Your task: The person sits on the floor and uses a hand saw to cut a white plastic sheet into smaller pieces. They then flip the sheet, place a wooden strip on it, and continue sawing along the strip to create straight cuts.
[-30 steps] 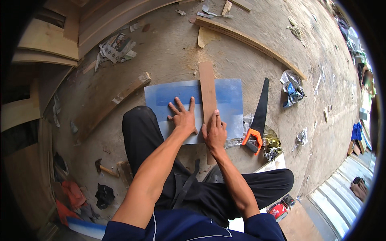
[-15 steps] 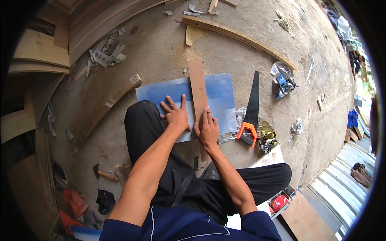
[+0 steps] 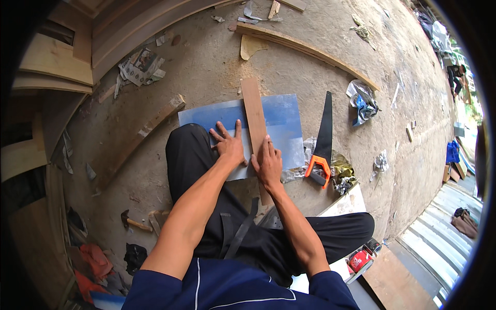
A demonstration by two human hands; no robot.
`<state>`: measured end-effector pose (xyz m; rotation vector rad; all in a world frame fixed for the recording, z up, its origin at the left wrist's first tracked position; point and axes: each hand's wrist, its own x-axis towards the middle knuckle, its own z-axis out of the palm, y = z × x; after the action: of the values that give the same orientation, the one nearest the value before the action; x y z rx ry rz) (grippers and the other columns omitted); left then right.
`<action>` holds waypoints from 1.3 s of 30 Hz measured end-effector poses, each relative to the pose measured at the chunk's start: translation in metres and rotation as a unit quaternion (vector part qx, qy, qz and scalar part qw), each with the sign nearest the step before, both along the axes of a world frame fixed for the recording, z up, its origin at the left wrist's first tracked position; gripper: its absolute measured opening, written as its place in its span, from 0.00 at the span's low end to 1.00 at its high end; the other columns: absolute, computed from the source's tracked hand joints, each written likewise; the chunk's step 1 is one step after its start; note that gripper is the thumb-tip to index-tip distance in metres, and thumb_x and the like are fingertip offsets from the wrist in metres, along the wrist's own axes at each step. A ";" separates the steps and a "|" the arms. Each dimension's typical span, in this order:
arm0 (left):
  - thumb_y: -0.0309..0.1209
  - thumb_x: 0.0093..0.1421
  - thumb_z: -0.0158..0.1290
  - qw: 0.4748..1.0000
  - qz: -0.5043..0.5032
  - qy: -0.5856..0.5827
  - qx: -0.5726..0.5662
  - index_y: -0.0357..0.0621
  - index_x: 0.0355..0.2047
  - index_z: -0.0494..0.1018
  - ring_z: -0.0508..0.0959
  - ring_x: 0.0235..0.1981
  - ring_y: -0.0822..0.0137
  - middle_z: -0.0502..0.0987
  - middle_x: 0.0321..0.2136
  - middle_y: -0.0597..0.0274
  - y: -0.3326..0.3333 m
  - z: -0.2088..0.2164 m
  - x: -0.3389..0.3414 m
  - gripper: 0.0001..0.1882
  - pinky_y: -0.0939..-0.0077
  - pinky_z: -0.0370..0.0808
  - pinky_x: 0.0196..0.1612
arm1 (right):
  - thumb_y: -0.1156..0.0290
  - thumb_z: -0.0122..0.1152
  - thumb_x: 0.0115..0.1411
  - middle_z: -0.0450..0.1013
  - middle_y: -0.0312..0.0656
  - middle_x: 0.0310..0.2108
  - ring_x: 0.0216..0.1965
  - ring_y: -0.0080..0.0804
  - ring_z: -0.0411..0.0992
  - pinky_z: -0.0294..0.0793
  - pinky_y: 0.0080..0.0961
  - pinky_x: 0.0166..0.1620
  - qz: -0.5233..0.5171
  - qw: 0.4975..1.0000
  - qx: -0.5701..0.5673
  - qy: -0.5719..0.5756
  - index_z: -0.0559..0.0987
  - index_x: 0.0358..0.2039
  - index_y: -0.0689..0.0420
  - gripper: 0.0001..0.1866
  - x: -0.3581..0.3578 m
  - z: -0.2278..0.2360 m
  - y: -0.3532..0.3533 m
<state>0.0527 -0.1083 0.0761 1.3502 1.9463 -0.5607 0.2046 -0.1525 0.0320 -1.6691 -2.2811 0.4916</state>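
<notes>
While left hand point(image 3: 230, 148) splays empty on sheet point(image 3: 285, 135), right hand point(image 3: 269, 164) half-open over strip point(image 3: 253, 109) there, grip unclear (strip likely light, stiff; grasp edges).

No text is legible. Relative to the blue sheet point(image 3: 285, 121): the crumpled printed paper point(image 3: 139, 68), beyond and to the left, bears dark print too small to read; the red can point(image 3: 357, 261), nearer and to the right, bears unreadable pale markings.
</notes>
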 end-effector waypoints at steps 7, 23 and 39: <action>0.47 0.32 0.74 0.999 -0.017 0.009 0.030 0.55 0.70 0.31 0.38 0.65 0.24 0.32 0.64 0.21 0.001 -0.005 0.002 0.74 0.32 0.56 0.60 | 0.60 0.65 0.51 0.63 0.45 0.61 0.43 0.49 0.68 0.74 0.38 0.41 0.000 1.000 -0.004 -0.011 0.59 0.64 0.60 0.43 -0.004 0.002 0.001; 0.41 0.41 0.67 0.986 -0.030 -0.102 0.128 0.49 0.69 0.34 0.41 0.67 0.32 0.32 0.69 0.40 0.022 -0.003 0.011 0.64 0.40 0.64 0.59 | 0.62 0.67 0.50 0.63 0.45 0.61 0.41 0.48 0.68 0.73 0.36 0.45 0.017 1.000 -0.024 0.011 0.58 0.65 0.59 0.44 0.006 0.008 0.004; 0.52 0.36 0.70 0.984 -0.099 -0.094 0.113 0.67 0.70 0.36 0.45 0.68 0.36 0.30 0.69 0.44 0.044 0.004 0.006 0.67 0.45 0.70 0.55 | 0.64 0.70 0.47 0.61 0.45 0.62 0.43 0.49 0.66 0.71 0.34 0.48 0.055 0.989 -0.057 0.125 0.56 0.66 0.59 0.48 0.023 0.008 0.008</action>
<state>0.0585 -0.0648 0.0804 1.6871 1.7745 -0.2970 0.2272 -0.1444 0.0402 -1.4419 -2.2034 0.8201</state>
